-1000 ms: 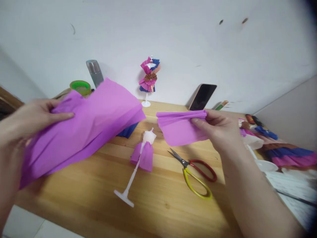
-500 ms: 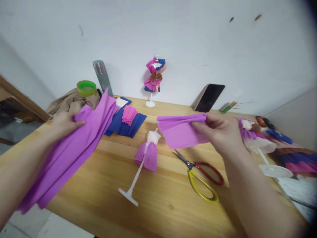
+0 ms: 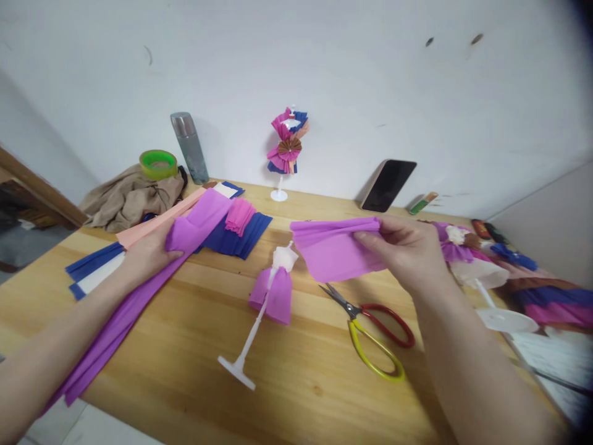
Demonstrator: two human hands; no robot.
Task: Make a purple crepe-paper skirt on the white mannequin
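My left hand (image 3: 151, 253) is closed on a long purple crepe paper sheet (image 3: 134, 309) that hangs past the table's front left edge. Pinched between the thumb and fingers of my right hand (image 3: 403, 250) is a smaller purple crepe piece (image 3: 333, 247), folded along its top. Between the hands a small white mannequin (image 3: 283, 258) in a purple skirt (image 3: 275, 296) lies on the wooden table. Scissors with red and yellow handles (image 3: 354, 312) lie below my right hand, blades slightly parted.
A dressed mannequin (image 3: 287, 148) stands at the wall, near a bottle (image 3: 191, 148) and a phone (image 3: 389, 185). Blue paper (image 3: 236, 238), pink paper (image 3: 239, 216) and green tape (image 3: 158, 165) lie left. Another dressed mannequin (image 3: 477, 272) is at right.
My left hand has lowered and shifted right with the long purple sheet, uncovering peach, blue and white paper at the left. My right hand keeps its hold on the small piece, nearly unmoved.
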